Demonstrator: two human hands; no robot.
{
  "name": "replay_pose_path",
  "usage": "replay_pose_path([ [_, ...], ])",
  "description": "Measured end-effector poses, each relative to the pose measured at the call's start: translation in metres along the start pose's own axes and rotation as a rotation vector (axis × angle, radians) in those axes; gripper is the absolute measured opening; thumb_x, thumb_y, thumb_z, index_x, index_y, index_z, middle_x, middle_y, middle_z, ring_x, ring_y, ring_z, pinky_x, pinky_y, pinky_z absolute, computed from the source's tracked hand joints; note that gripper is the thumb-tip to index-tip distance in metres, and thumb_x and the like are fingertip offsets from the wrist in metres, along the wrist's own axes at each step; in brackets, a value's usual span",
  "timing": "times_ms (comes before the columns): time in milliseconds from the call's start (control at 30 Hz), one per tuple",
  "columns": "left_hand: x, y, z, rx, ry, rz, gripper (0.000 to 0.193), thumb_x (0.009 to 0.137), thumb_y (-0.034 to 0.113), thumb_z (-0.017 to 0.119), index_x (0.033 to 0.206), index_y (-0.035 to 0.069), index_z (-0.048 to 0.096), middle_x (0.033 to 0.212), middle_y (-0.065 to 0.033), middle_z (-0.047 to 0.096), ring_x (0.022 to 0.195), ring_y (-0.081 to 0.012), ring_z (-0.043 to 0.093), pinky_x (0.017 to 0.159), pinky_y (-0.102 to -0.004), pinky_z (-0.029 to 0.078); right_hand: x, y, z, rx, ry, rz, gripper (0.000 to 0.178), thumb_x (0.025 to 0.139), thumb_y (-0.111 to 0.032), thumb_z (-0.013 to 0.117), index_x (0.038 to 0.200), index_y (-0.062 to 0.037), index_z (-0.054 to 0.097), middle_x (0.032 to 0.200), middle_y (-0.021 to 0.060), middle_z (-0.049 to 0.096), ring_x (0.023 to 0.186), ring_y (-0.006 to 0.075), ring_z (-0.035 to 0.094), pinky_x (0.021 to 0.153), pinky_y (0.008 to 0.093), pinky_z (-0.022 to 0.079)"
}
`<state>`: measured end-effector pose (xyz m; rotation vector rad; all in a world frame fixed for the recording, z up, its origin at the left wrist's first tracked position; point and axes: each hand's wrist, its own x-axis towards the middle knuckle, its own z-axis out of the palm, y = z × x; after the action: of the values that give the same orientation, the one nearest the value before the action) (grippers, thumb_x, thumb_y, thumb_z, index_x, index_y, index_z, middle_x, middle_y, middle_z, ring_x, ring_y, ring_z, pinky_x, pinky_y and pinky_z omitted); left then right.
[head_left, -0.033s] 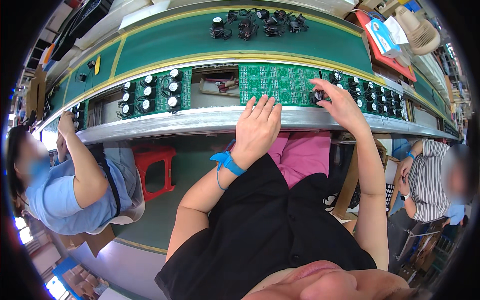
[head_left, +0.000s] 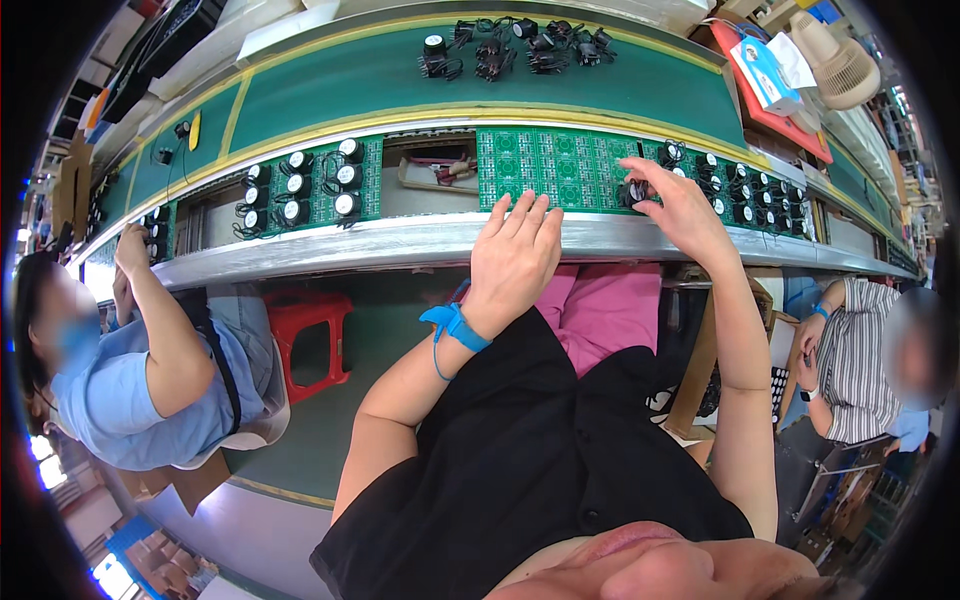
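My left hand lies flat at the front edge of a green circuit board panel, fingers stretched out and nothing held. A blue wrist strap with a cord is on that wrist. At the panel's right end, my right hand curls its thumb and fingers round a black cylindrical part with wires. The fingers partly hide that part. Just right of this hand, similar black parts with white round tops stand in rows on boards. More of them sit on a board to the left.
Several loose black wired parts lie on the green belt behind the metal rail. A tissue box and a beige fan stand at the far right. Co-workers sit left and right; a red stool is at left.
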<state>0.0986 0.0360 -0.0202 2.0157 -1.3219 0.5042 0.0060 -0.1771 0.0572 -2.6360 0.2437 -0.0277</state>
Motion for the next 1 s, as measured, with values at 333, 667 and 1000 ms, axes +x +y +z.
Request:
replay_pose_path([
  [333, 0.0, -0.002, 0.003, 0.006, 0.014, 0.005, 0.022, 0.077, 0.009, 0.063, 0.098, 0.003, 0.062, 0.103, -0.0145, 0.065, 0.102, -0.0287, 0.061, 0.092, -0.0414, 0.046, 0.001, 0.002, 0.01, -0.039, 0.071, -0.003, 0.042, 0.074, 0.002, 0.064, 0.114, -0.0035, 0.055, 0.107, 0.0134, 0.063, 0.097, 0.0276, 0.061, 0.081, 0.0355, 0.049],
  [667, 0.008, 0.002, 0.001, -0.049, 0.006, 0.029, 0.02, 0.076, 0.003, 0.063, 0.095, 0.003, 0.062, 0.103, -0.0127, 0.066, 0.101, -0.0295, 0.062, 0.088, -0.0405, 0.048, -0.013, -0.005, -0.008, -0.044, 0.071, 0.016, 0.055, 0.073, 0.0, 0.064, 0.125, -0.0104, 0.05, 0.112, 0.0133, 0.06, 0.102, 0.0334, 0.057, 0.088, 0.04, 0.047],
  [1000, 0.012, 0.011, -0.004, 0.05, -0.115, -0.012, 0.018, 0.08, 0.003, 0.061, 0.098, 0.003, 0.062, 0.107, -0.0136, 0.065, 0.105, -0.0307, 0.061, 0.091, -0.0419, 0.046, -0.213, 0.09, -0.055, 0.15, 0.703, 0.423, 0.02, 0.087, -0.002, 0.059, 0.106, 0.0013, 0.063, 0.097, 0.0075, 0.067, 0.088, 0.0118, 0.063, 0.078, 0.0229, 0.048],
])
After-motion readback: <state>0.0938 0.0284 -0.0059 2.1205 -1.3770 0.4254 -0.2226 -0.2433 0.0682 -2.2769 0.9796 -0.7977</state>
